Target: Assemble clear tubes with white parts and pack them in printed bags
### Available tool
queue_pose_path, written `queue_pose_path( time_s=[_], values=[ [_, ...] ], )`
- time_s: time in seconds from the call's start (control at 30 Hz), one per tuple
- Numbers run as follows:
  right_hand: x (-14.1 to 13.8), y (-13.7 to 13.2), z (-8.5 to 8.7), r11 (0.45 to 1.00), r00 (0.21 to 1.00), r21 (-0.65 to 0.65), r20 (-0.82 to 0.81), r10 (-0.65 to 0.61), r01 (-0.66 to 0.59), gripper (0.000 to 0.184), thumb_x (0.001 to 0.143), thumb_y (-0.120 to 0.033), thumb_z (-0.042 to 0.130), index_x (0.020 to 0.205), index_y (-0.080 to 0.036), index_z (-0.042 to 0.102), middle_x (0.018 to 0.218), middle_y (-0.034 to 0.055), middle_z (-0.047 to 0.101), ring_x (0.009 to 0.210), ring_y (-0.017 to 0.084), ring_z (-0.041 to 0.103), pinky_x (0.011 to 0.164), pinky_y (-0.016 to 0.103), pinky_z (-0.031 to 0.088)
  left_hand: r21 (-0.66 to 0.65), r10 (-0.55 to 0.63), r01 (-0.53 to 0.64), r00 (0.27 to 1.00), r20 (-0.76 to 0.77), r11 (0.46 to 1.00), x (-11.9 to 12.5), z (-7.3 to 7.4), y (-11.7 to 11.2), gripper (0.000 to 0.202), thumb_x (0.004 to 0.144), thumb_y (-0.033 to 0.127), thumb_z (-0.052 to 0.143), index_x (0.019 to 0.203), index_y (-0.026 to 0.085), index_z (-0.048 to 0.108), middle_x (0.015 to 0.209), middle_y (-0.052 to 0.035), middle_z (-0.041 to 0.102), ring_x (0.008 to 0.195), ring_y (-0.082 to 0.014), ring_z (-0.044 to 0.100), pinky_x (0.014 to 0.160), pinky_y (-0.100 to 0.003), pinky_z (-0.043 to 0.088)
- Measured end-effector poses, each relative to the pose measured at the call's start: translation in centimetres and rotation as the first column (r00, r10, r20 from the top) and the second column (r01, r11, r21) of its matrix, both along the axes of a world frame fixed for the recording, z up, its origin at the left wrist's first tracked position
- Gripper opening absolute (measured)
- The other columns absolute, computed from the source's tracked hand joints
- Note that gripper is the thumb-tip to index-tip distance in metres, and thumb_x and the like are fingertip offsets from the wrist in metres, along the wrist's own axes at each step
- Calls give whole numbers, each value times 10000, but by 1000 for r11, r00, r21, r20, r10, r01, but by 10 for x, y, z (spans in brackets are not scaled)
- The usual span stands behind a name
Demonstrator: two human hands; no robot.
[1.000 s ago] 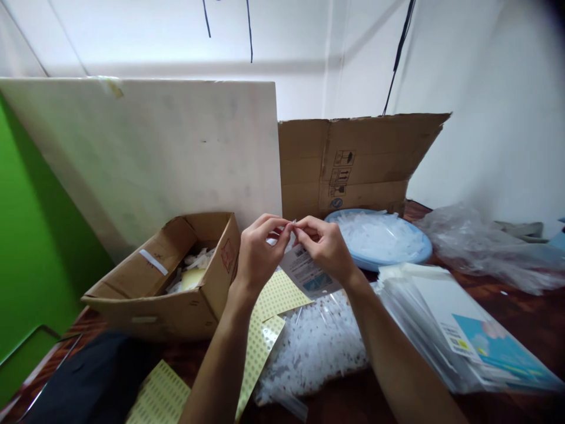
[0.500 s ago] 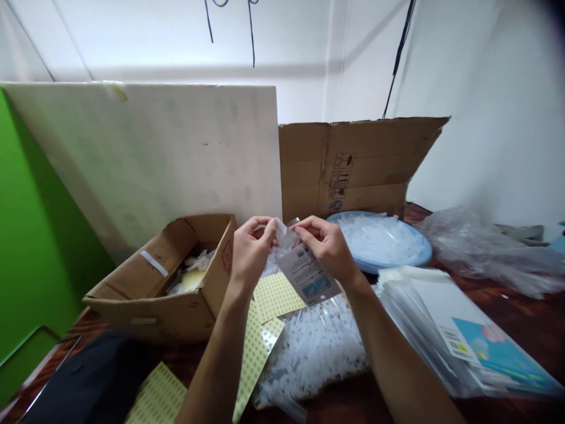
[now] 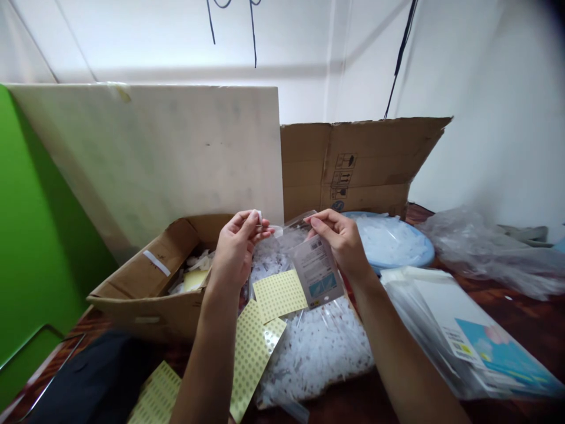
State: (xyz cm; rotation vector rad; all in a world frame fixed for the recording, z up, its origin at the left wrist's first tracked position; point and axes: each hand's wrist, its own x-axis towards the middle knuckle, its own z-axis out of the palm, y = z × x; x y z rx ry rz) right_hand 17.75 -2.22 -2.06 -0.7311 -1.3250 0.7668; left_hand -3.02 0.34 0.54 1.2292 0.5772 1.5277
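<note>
My right hand (image 3: 342, 238) pinches the open top edge of a clear plastic bag (image 3: 315, 271) with a grey printed card back showing text and blue pictures. My left hand (image 3: 233, 247), apart from the bag on the left, has its thumb and fingers closed on a small white piece (image 3: 259, 217), mostly hidden by the fingers. Below the hands lies a yellow sticker sheet (image 3: 280, 294) with rows of dots. A second yellow sheet (image 3: 251, 359) lies nearer me, beside a large clear bag of small white pieces (image 3: 318, 353).
At left stands an open cardboard box (image 3: 145, 312) with white scraps inside. A blue basin (image 3: 426, 250) of translucent pieces sits behind my right hand. Stacked plastic packets (image 3: 468, 330) lie at right, with crumpled clear plastic (image 3: 485, 247) beyond. A black cloth-like item (image 3: 92, 377) is at lower left.
My hands have moved apart. The left hand went left, away from the bag, with the small white piece; the right hand moved slightly right with the bag.
</note>
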Motion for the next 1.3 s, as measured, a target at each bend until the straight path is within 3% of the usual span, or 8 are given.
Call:
queue_pose_path(
  time_s=[0.3,0.53,0.7,0.83,1.03,1.3],
  values=[
    [2,1,-1,999,1000,26,-13,-28,28,211,924,-382,721,954,-174,736,694,26,720,553,128,606,499,224,436,97,143,-120,944,-296,988,-10,5,-15,225,777,343,876,911,171,823,803,-51,796,737,-158,759,741,-234,627],
    [2,1,-1,995,995,53,44,-85,82,205,937,-371,701,957,-171,736,697,31,723,590,140,628,532,236,454,211,228,-156,896,-380,965,-12,3,-13,181,836,309,811,958,177,825,920,-79,818,859,-208,781,839,-308,646],
    [5,2,-1,990,991,87,62,-115,109,203,936,-369,698,956,-170,735,702,32,722,611,148,646,556,249,467,243,241,-144,867,-435,959,-14,2,-14,359,831,247,797,1185,197,767,1103,-91,803,916,-210,782,862,-327,649],
    [8,2,-1,988,989,88,68,-134,128,204,941,-372,694,962,-172,733,704,30,716,604,148,640,552,255,467,230,209,-106,845,-492,967,-13,3,-17,275,810,210,797,1081,166,792,912,-74,818,875,-207,784,878,-325,642],
    [10,3,-2,985,986,106,77,-146,137,187,944,-369,693,954,-185,722,715,25,713,626,158,647,569,265,480,236,222,-114,834,-505,965,-12,4,-18,231,737,240,867,951,176,805,781,-42,787,747,-176,750,717,-266,622],
    [11,2,-2,985,987,110,80,-141,132,186,944,-370,697,949,-187,729,714,20,712,627,158,647,572,263,482,403,366,-110,677,-639,908,-11,5,-18,253,742,363,890,957,243,836,742,-1,709,675,-131,617,606,-244,492]
  ],
)
